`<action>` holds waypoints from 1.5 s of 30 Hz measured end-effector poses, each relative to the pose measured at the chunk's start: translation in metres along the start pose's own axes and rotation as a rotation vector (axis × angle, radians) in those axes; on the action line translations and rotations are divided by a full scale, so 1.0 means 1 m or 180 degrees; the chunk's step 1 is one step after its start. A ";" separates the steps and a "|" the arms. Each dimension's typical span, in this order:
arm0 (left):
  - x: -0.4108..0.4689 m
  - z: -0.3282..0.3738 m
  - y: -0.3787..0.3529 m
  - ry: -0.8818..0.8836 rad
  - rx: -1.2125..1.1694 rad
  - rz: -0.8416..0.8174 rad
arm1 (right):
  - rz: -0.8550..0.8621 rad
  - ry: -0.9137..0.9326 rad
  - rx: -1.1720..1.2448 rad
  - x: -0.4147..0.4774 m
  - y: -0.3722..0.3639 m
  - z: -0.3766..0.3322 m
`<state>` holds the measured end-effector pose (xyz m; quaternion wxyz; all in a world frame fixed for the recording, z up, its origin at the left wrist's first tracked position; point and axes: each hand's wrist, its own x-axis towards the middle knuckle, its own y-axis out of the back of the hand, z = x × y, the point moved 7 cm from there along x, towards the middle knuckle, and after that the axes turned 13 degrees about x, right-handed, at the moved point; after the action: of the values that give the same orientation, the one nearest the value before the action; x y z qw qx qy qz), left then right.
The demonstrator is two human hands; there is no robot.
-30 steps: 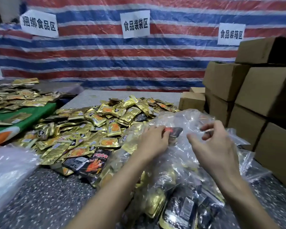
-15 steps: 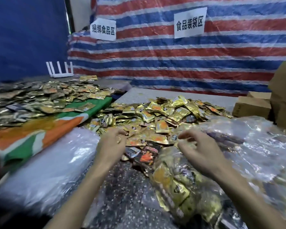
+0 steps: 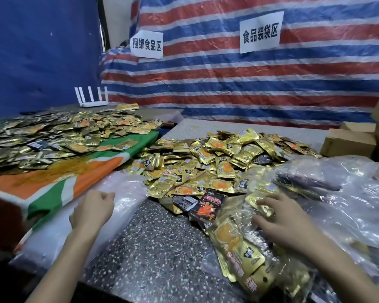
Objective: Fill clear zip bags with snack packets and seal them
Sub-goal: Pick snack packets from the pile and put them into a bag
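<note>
A filled clear zip bag (image 3: 239,248) of gold snack packets lies on the speckled table (image 3: 158,254) at the lower right. My right hand (image 3: 280,221) rests on top of it with its fingers spread flat. A big heap of loose gold packets (image 3: 217,162) covers the middle of the table, with a black and red packet (image 3: 208,206) at its near edge. To the left lies a stack of empty clear bags (image 3: 127,189). My left hand (image 3: 92,209) is on that stack, fingers curled under and hidden by the back of the hand.
More crumpled clear bags (image 3: 341,193), some with packets inside, pile up at the right. A second heap of packets (image 3: 53,136) lies on a green and orange cloth (image 3: 53,189) at the left. Cardboard boxes (image 3: 348,143) stand at the right edge, a white router (image 3: 92,99) at the back.
My left hand has moved left from the loose packets to the stack of empty bags. My right hand has flattened onto the filled bag. The view has turned left.
</note>
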<state>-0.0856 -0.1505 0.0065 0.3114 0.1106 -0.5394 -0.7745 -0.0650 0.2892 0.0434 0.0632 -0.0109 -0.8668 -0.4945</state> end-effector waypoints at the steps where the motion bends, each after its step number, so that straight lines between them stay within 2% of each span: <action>1: -0.001 0.006 0.004 -0.0037 -0.0044 0.0022 | -0.0016 0.0030 0.0032 -0.001 0.001 -0.001; 4: -0.006 0.032 0.017 -0.0350 -0.0162 0.0106 | 0.0066 0.0186 0.0173 -0.003 0.005 -0.006; 6: -0.020 0.059 0.027 -0.0757 -0.0447 0.0202 | 0.0234 0.0412 0.0459 -0.003 0.012 -0.018; 8: -0.045 0.090 0.038 -0.1273 -0.0975 0.0227 | 0.0278 0.0452 0.1355 -0.004 0.021 -0.032; 10: -0.076 0.120 0.045 -0.1855 -0.1284 0.0095 | 0.0047 0.0163 0.2734 0.000 0.025 -0.043; 12: -0.104 0.140 0.043 -0.2320 -0.1418 -0.0141 | -0.0317 -0.0247 0.3572 0.005 0.024 -0.050; 15: -0.135 0.157 0.039 -0.2929 -0.1118 0.0008 | -0.0642 -0.0553 0.3689 0.012 0.027 -0.057; 18: -0.152 0.168 0.035 -0.3432 -0.0612 0.0403 | -0.0783 -0.0468 0.3470 0.022 0.032 -0.058; 20: -0.149 0.171 0.024 -0.3486 -0.0437 0.0004 | -0.0978 -0.0346 0.3350 0.027 0.032 -0.061; 21: -0.144 0.170 0.018 -0.3513 -0.0375 -0.0415 | -0.1026 -0.0290 0.3341 0.030 0.032 -0.062; 23: -0.134 0.166 0.009 -0.3532 -0.0261 -0.1579 | -0.1024 -0.0236 0.3385 0.036 0.035 -0.063; 24: -0.130 0.165 0.011 -0.3464 -0.0356 -0.2087 | -0.1028 -0.0206 0.3379 0.039 0.036 -0.063; 25: -0.127 0.171 0.020 -0.3387 -0.0646 -0.2369 | -0.1092 -0.0153 0.3338 0.041 0.035 -0.064; 27: -0.116 0.196 0.040 -0.3155 -0.1546 -0.2115 | -0.1286 -0.0038 0.3213 0.043 0.033 -0.071; 29: -0.109 0.228 0.046 -0.2953 -0.1966 -0.1784 | -0.1380 0.0063 0.3083 0.045 0.030 -0.079; 31: -0.111 0.257 0.037 -0.3026 -0.1802 -0.1753 | -0.1250 0.0156 0.2924 0.048 0.030 -0.083; 33: -0.110 0.277 0.027 -0.3144 -0.1639 -0.1939 | -0.1014 0.0204 0.2807 0.054 0.037 -0.080; 36: -0.098 0.291 0.021 -0.3150 -0.1886 -0.2451 | -0.0773 0.0094 0.2864 0.056 0.049 -0.070; 39: -0.078 0.295 0.019 -0.3013 -0.2069 -0.2547 | -0.0538 -0.0165 0.2960 0.061 0.056 -0.054; 42: -0.055 0.287 0.023 -0.2924 -0.2111 -0.2488 | -0.0244 -0.0367 0.2593 0.069 0.059 -0.034; 45: -0.042 0.272 0.026 -0.2903 -0.2175 -0.2584 | 0.0217 -0.0130 0.2011 0.077 0.064 -0.028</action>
<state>-0.1816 0.0775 0.1303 -0.2426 -0.1368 -0.2585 -0.9250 -0.1329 0.2940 0.1212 0.0627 -0.0297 -0.9777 -0.1981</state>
